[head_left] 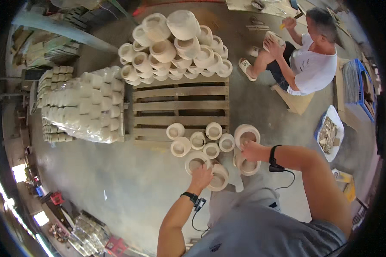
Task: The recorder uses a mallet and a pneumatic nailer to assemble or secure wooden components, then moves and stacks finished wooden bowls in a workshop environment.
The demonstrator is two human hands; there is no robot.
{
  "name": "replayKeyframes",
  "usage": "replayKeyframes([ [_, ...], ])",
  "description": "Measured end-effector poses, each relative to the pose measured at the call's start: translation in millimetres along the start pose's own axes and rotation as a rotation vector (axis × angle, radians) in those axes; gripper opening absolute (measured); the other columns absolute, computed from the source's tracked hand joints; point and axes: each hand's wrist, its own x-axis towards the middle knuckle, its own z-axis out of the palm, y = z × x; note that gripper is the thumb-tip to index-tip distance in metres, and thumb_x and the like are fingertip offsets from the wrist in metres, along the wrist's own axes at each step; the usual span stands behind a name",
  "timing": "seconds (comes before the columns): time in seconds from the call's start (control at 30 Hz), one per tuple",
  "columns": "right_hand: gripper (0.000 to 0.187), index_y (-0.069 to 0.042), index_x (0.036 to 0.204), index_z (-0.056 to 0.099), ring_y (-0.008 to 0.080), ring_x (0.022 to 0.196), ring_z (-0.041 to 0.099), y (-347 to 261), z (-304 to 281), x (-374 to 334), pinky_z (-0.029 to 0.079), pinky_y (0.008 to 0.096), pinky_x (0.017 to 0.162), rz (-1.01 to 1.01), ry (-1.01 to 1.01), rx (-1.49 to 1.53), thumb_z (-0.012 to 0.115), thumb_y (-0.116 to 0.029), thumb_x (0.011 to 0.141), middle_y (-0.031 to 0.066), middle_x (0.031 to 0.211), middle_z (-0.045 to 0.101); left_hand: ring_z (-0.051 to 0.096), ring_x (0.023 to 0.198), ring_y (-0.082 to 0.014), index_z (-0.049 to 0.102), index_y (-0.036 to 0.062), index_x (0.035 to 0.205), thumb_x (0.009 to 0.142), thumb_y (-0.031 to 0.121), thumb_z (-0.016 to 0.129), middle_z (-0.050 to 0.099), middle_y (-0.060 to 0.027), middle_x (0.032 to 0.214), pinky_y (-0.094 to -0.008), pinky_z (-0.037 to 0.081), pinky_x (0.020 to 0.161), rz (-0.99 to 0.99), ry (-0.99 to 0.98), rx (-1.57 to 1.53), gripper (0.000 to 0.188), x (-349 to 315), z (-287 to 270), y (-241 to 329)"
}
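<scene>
My left hand [201, 176] is closed where two pale round pots meet: one pot [188, 159] lies just beyond it and another [225, 184] to its right. On the right, my right hand [252, 151] grips the adjoining rims of a far pot [256, 130] and a near pot [256, 169]. The fingertips of both hands are partly hidden inside the pots. Beyond the hands stands a group of smaller pale pots [211, 150], openings up. Black bands with cables circle both my wrists.
A wooden pallet [180, 105] lies ahead, with a heap of pale pots [162, 51] at its far end. Plastic-wrapped stacked pots [79, 103] stand left. A seated person [315, 62] at the far right works on a pot with a hammer. A white sack [329, 132] of scraps lies right.
</scene>
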Motion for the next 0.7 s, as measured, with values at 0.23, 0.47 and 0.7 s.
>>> replayKeyframes([
  [0.23, 0.014, -0.007, 0.077, 0.072, 0.0275, 0.089, 0.061, 15, 54, 97, 0.050, 0.0367, 0.065, -0.057, 0.035, -0.030, 0.064, -0.018, 0.073, 0.0107, 0.091, 0.061, 0.059, 0.090, -0.0289, 0.067, 0.0086, 0.095, 0.080, 0.026, 0.062, 0.057, -0.0118, 0.095, -0.0437, 0.049, 0.072, 0.042, -0.125, -0.007, 0.023, 65, 88, -45],
  [0.47, 0.020, -0.005, 0.086, 0.075, 0.0285, 0.092, 0.058, 25, 90, 188, 0.048, 0.0390, 0.065, -0.135, -0.121, -0.076, 0.062, -0.018, 0.077, 0.0092, 0.100, 0.057, 0.056, 0.095, -0.0268, 0.064, 0.0071, 0.091, 0.075, 0.022, 0.064, 0.055, -0.0095, 0.096, -0.0428, 0.044, 0.079, 0.051, -0.096, 0.067, 0.022, 108, 141, -91],
  [0.7, 0.021, -0.012, 0.093, 0.072, 0.0249, 0.106, 0.049, 36, 130, 231, 0.040, 0.0375, 0.083, -0.190, -0.134, -0.204, 0.056, -0.023, 0.086, 0.0064, 0.109, 0.055, 0.049, 0.103, -0.0248, 0.065, 0.0099, 0.097, 0.080, 0.024, 0.058, 0.053, -0.0084, 0.104, -0.0468, 0.037, 0.090, 0.079, -0.052, 0.204, 0.023, 116, 178, -127],
])
